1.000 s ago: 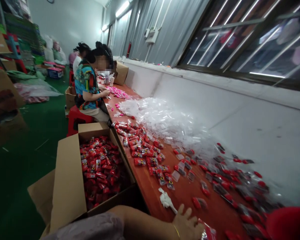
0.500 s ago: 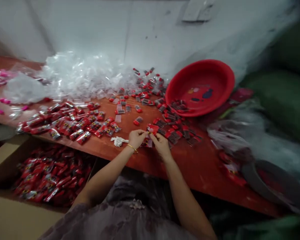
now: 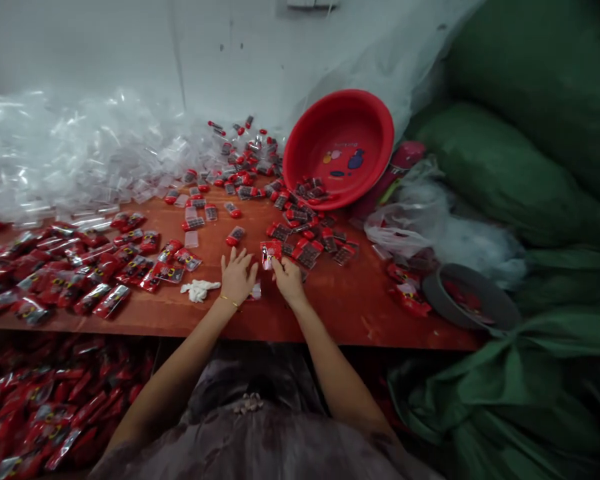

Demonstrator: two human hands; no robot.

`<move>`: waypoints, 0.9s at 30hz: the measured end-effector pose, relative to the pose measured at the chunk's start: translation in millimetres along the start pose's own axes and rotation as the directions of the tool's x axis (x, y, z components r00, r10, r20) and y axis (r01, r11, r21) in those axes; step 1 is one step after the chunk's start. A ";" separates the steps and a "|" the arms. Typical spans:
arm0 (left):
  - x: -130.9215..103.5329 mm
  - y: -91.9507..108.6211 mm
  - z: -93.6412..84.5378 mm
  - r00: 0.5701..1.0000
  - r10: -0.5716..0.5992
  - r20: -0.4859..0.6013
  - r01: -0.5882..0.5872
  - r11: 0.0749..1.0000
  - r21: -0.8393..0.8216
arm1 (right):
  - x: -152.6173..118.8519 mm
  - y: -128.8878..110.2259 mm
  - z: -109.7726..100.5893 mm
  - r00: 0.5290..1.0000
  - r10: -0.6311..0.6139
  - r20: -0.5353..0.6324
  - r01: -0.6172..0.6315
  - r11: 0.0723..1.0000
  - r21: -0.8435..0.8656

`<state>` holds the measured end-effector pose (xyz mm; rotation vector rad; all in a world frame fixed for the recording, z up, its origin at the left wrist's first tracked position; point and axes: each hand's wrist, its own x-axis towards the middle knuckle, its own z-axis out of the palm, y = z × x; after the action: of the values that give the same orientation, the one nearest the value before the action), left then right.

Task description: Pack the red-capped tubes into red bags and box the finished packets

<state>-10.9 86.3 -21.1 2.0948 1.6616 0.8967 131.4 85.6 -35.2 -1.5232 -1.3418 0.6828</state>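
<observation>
Thumb and fingers of my right hand (image 3: 289,279) pinch a small red printed packet (image 3: 270,252) just above the table. My left hand (image 3: 237,277) is beside it with fingers spread and nothing in them. Under and between the hands a small clear-and-pink piece (image 3: 255,291) shows in part; its kind is unclear. A small clear case with a red end (image 3: 235,236) lies just beyond my left fingertips. Left of that hand is a crumpled white scrap (image 3: 199,289). Many red-ended cases with dark contents (image 3: 307,253) lie beyond my right hand.
A tilted red basin (image 3: 340,147) stands at the back. Clear plastic pieces (image 3: 80,147) are heaped back left, with filled red packets (image 3: 80,273) before them. More packets (image 3: 55,400) lie below the table edge. A grey bowl (image 3: 445,300) and green sacks (image 3: 520,167) are at the right.
The view has swung to the right. My hands, close together on the red packet before, have parted: the left has let go and spread its fingers, while the right keeps hold.
</observation>
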 end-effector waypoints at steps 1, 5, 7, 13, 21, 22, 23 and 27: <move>-0.9 1.1 -2.5 1.000 -0.020 -0.015 0.019 0.994 -0.110 | -5.9 -0.9 -1.5 1.000 -0.001 -0.007 0.001 1.000 0.001; -6.4 10.8 -12.9 0.976 -0.160 0.148 0.213 0.838 -0.502 | -31.0 -7.1 -5.2 0.999 -0.046 -0.007 0.046 0.999 0.014; -10.5 16.9 -15.4 0.944 -0.212 0.252 0.324 0.731 -0.601 | -41.3 -10.2 -5.0 0.993 -0.115 0.032 0.115 0.993 0.026; -21.2 24.0 -12.1 0.877 -0.329 0.349 0.469 0.436 -0.768 | -52.1 -10.7 -7.0 0.982 -0.177 0.063 0.179 0.984 -0.023; -22.9 25.6 -12.9 0.824 -0.373 0.426 0.523 0.212 -0.826 | -39.8 -13.1 -33.9 0.956 -0.242 0.165 0.265 0.955 -0.135; -22.5 26.5 -14.8 0.822 -0.393 0.412 0.513 0.196 -0.836 | -36.7 -11.9 -38.9 0.960 -0.238 0.149 0.264 0.944 -0.198; -22.1 27.4 -16.9 0.820 -0.412 0.397 0.502 0.187 -0.844 | -33.1 -9.4 -43.9 0.967 -0.223 0.123 0.250 0.923 -0.293; -21.3 29.3 -24.2 0.789 -0.469 0.397 0.503 0.122 -0.856 | -18.2 11.2 -58.5 0.993 -0.104 0.058 0.115 0.708 -0.697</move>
<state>-7.1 54.8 8.8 0.6180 1.1103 1.1532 183.0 51.9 -26.1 -2.0001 -1.8094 0.0753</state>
